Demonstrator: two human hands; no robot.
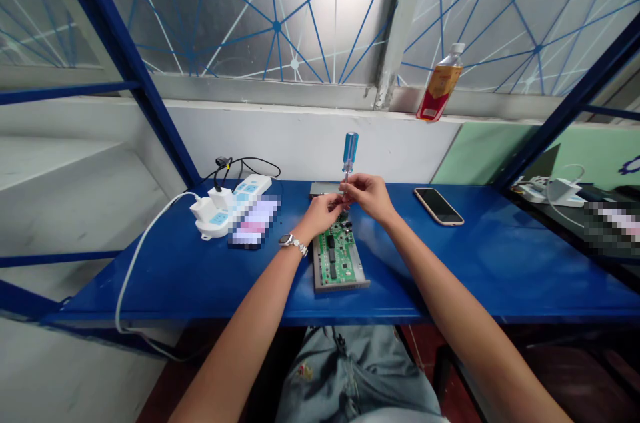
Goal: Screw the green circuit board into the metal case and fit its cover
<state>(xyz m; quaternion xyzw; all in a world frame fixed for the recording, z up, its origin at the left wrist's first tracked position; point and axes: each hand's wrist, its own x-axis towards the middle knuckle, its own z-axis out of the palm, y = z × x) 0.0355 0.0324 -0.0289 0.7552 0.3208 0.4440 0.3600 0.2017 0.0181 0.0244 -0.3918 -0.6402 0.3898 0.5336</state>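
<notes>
A screwdriver (351,151) with a clear blue handle stands nearly upright, handle on top. My right hand (369,195) pinches its shaft below the handle. Close beside it, my left hand (323,213) has its fingers drawn together near the lower end of the shaft; what lies between them is hidden. Under both hands is a green circuit board (345,251) in a grey metal tray (343,288), its far end covered by my fingers. A flat grey metal piece (323,189) shows just behind my left hand.
On the blue table (400,276), a white power strip (257,184) with plugs and a phone with a lit screen (255,222) lie left. Another phone (439,206) lies right. A bottle (440,84) stands on the ledge. A white cable (131,263) hangs over the left edge.
</notes>
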